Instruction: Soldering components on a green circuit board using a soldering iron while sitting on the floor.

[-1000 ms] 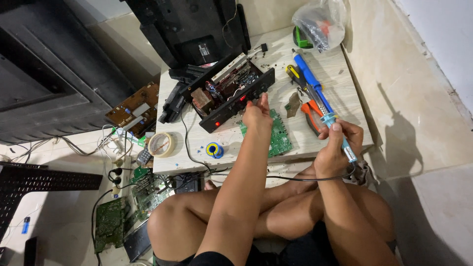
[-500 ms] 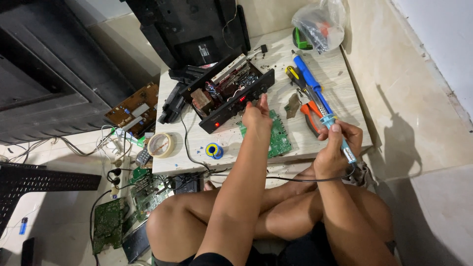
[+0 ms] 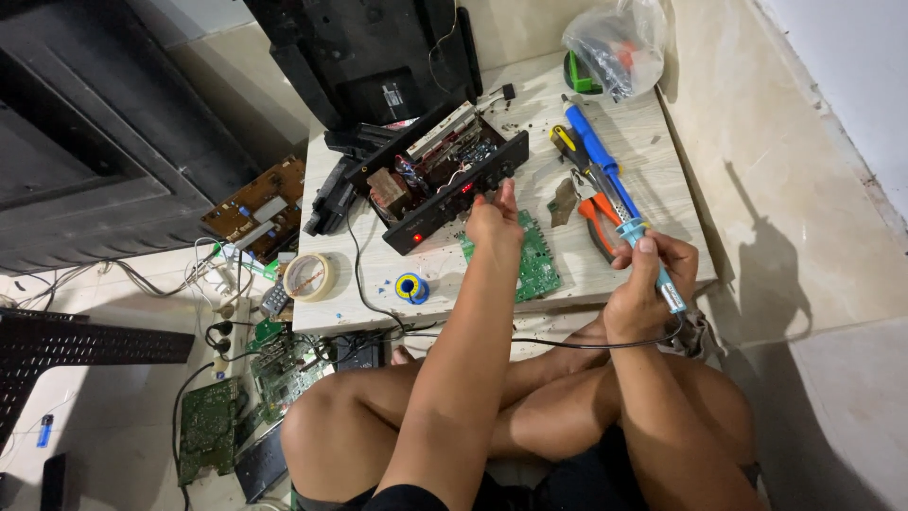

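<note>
Little has shifted since the earlier frames: both hands hold their places. At centre frame the left hand (image 3: 494, 220) rests fingertips on the front edge of the opened black amplifier chassis (image 3: 443, 175), above the green circuit board (image 3: 532, 265) on the low wooden table (image 3: 653, 142). Right of centre, the right hand (image 3: 648, 274) is closed around a blue-handled soldering iron (image 3: 653, 260), beside orange-handled pliers (image 3: 598, 222).
</note>
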